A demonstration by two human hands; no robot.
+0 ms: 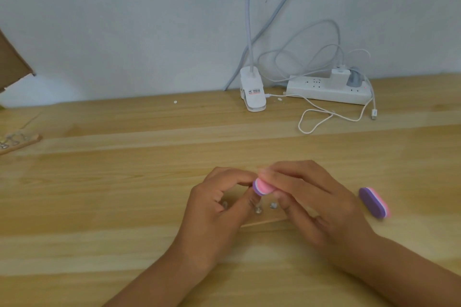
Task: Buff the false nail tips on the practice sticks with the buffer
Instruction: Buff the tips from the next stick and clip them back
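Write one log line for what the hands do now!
right hand: grips buffer | left hand: at buffer end, grasp unclear | second buffer: on table

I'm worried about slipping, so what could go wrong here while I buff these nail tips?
The buffer in your right hand is right beside fingers of your left hand, so a stroke may scrape skin. The small clear nail tips on the practice stick could pop loose under pressure.

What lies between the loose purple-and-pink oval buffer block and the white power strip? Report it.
A looped white cable, then bare wooden tabletop; head view shows it.
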